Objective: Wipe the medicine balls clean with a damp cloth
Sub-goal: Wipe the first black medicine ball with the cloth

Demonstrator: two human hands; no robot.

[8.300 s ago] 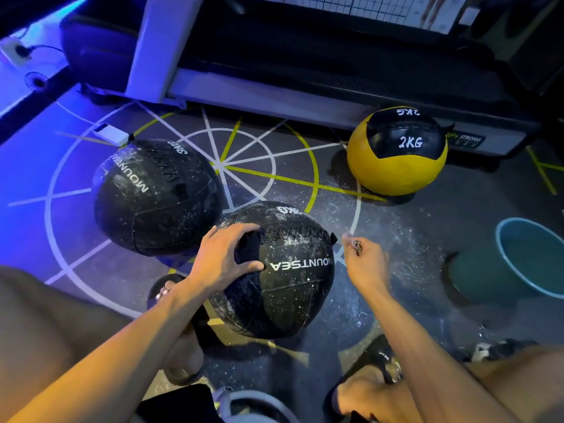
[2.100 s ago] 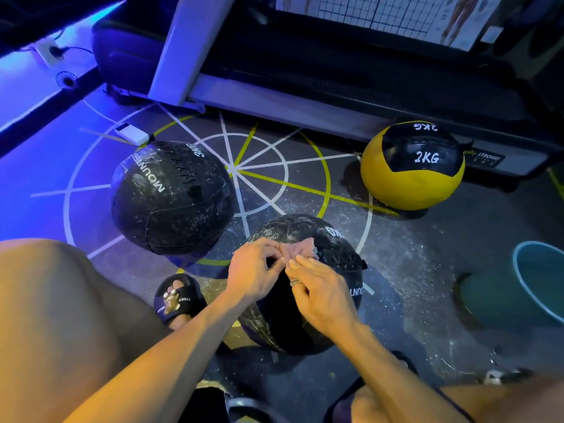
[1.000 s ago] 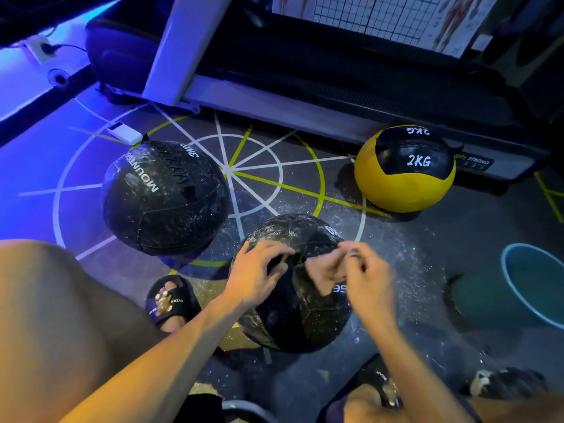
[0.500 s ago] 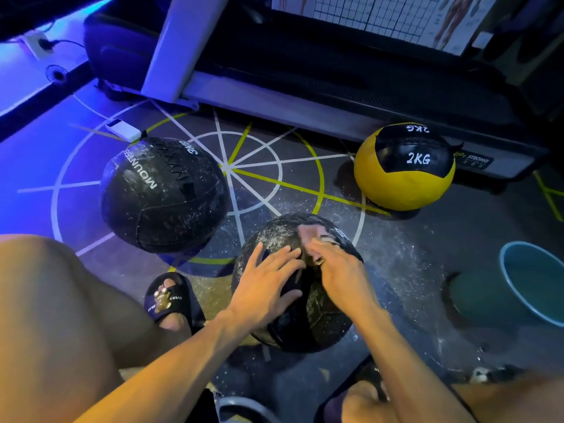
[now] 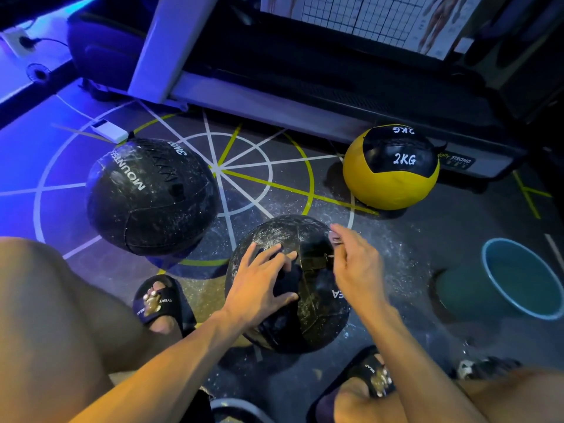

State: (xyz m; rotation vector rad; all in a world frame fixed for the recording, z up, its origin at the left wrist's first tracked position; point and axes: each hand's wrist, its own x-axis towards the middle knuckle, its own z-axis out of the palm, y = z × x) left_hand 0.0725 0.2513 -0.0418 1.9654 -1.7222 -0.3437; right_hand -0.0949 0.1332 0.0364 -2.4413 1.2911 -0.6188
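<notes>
Here, near black medicine ball sits on the floor between the sandalled feet | left hand spread flat on its top, fingers straight | right hand above its right side, fingers curled; cloth not clearly visible, grip uncertain | second black ball far left | yellow 2KG ball far right | blue bucket right

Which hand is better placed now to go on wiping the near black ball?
The right hand, probably. It is above the near black ball, fingers curled as if pinching something small, maybe the cloth. The left hand lies flat, steadying the ball.
</notes>
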